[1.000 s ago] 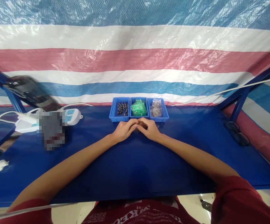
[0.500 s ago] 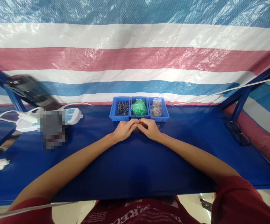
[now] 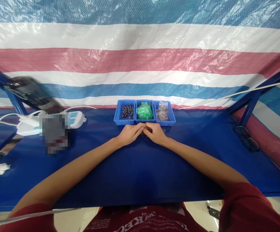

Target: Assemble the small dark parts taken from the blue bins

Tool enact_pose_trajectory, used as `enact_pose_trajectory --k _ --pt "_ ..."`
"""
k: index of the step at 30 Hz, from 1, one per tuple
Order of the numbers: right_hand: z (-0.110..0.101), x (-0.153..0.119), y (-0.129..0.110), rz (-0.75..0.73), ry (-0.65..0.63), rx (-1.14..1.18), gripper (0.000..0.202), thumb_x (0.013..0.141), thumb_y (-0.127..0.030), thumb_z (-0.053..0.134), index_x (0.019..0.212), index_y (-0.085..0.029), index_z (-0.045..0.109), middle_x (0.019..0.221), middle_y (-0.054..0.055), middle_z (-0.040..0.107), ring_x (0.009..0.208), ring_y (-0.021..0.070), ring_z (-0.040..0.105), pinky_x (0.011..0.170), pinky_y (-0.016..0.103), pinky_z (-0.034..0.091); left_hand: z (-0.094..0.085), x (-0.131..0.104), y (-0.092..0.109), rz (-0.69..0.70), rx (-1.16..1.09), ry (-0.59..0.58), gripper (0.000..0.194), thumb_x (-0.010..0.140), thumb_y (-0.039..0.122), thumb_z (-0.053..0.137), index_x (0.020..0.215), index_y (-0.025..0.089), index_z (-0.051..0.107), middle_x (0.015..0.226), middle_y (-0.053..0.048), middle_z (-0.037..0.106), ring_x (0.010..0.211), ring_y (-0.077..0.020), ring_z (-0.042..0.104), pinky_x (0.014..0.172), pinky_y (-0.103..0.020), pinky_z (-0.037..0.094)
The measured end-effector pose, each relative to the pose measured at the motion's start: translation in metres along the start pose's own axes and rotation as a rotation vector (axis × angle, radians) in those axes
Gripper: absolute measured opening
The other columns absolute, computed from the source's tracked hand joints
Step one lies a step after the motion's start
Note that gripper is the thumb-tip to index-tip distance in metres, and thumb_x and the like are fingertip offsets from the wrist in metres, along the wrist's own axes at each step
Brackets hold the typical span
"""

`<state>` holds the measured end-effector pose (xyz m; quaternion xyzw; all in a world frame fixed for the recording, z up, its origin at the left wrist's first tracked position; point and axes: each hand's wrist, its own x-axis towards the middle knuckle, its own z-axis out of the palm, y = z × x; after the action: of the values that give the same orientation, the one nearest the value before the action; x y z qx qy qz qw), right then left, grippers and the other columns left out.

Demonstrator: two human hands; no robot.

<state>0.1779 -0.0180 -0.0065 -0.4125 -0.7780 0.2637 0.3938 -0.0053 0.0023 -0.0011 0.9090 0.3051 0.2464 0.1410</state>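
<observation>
Far side of the blue table (image 3: pixel 140 170), left to right: left tray (image 3: pixel 125 122) with loose dark metal bits (image 3: pixel 127 111), middle tray (image 3: pixel 140 121) with a green packet (image 3: pixel 144 111), right tray (image 3: pixel 165 123) with clear bags (image 3: pixel 162 113); handwork looks underway with stock left, amount done not readable. Just near of the middle tray, left hand (image 3: pixel 130 133) then right hand (image 3: pixel 155 133), fingers curled in, tips meeting. Small dark piece (image 3: pixel 144 134) partly visible beneath the fingers, between the hands; whether pinched or merely touched, cannot tell.
</observation>
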Motion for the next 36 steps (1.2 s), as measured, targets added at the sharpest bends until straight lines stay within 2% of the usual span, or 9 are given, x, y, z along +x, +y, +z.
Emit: enact_pose_trajectory --k 17,24,36 --pt "-0.0012 -0.0007 -0.0007 0.017 -0.021 -0.005 0.011 0.083 -0.02 0.049 0.075 -0.016 0.056 0.061 -0.001 0.055 0.055 0.0117 0.047 0.056 0.023 0.035 0.0031 0.0009 0.0 0.027 0.073 0.01 0.028 0.097 0.03 0.03 0.106 0.017 0.052 0.077 -0.001 0.065 0.063 -0.0119 0.061 0.059 -0.02 0.04" --pt "-0.0031 -0.0003 -0.0007 0.027 -0.026 -0.003 0.01 0.082 -0.019 0.049 0.078 -0.015 0.057 0.061 -0.001 0.056 0.056 0.0118 0.048 0.057 0.023 0.036 0.0033 0.0024 0.0015 0.036 0.105 0.023 0.024 0.097 0.028 0.033 0.105 0.017 0.053 0.073 0.001 0.065 0.056 -0.0106 0.057 0.054 -0.021 0.035" --pt "-0.0016 -0.0008 0.0001 0.032 -0.021 0.015 0.009 0.081 -0.019 0.049 0.079 -0.016 0.057 0.063 0.0 0.057 0.056 0.0121 0.049 0.056 0.023 0.037 0.0032 0.001 0.0018 0.014 0.091 0.002 0.026 0.097 0.029 0.031 0.106 0.018 0.052 0.075 0.0 0.065 0.059 -0.0111 0.059 0.056 -0.02 0.038"
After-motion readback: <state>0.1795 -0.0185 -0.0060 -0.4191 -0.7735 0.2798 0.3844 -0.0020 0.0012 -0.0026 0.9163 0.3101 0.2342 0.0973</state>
